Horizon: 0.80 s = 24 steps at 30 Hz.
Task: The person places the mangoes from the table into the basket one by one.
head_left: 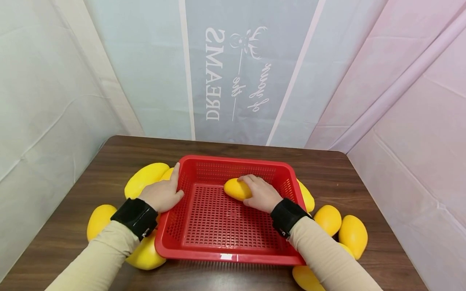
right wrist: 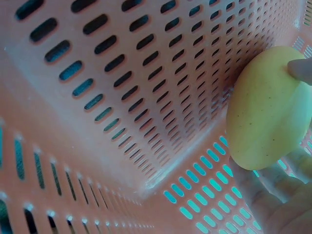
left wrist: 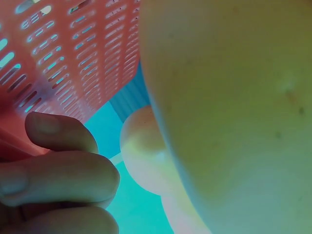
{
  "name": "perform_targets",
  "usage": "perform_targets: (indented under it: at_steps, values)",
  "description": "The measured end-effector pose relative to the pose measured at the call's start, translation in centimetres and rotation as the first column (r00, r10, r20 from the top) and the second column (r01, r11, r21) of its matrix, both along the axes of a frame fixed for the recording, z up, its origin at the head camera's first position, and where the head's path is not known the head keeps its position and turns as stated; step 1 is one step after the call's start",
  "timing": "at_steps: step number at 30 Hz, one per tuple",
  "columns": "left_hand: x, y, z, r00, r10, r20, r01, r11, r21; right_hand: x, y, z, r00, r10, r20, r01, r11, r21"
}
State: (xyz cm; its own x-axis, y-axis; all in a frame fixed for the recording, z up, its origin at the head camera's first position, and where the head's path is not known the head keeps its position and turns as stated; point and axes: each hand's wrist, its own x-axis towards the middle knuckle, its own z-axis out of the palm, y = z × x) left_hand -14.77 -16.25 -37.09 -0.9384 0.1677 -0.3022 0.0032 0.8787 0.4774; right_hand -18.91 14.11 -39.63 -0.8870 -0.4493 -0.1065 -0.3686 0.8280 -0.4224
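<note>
A red perforated plastic basket (head_left: 196,255) stands on the table, with one yellow mango (head_left: 236,189) inside. My right hand (head_left: 263,195) reaches into the basket and holds this mango. In the right wrist view, thumb and fingers (right wrist: 278,204) lie on opposite sides of the mango (right wrist: 268,112), above the slotted floor. At the basket's left rim, my left hand (head_left: 162,196) grips the edge, its index finger pointing along it. The left wrist view has curled fingers (left wrist: 63,178) against the basket's outer wall (left wrist: 92,48), with a large mango (left wrist: 234,117) close by.
Several mangoes lie left of the basket, among them a far one (head_left: 145,180) and a near one (head_left: 147,256). More lie on the right, including a rounded mango (head_left: 353,236). Fabric curtains (head_left: 247,125) enclose the brown wooden table (head_left: 120,155).
</note>
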Motion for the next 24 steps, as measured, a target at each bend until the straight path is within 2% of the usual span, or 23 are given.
perform_targets:
  at_steps: [9, 24]
  values:
    - [-0.04, -0.05, -0.31, 1.0, -0.002, -0.001, 0.002, 1.0, -0.004, 0.0, 0.17, -0.18, 0.997, 0.025, -0.067, -0.024, 1.0, 0.013]
    - [-0.05, 0.14, -0.18, 1.0, 0.008, 0.009, -0.008, 1.0, -0.008, 0.16, 0.32, 0.0, 0.997, 0.046, -0.069, -0.044, 0.999, 0.031]
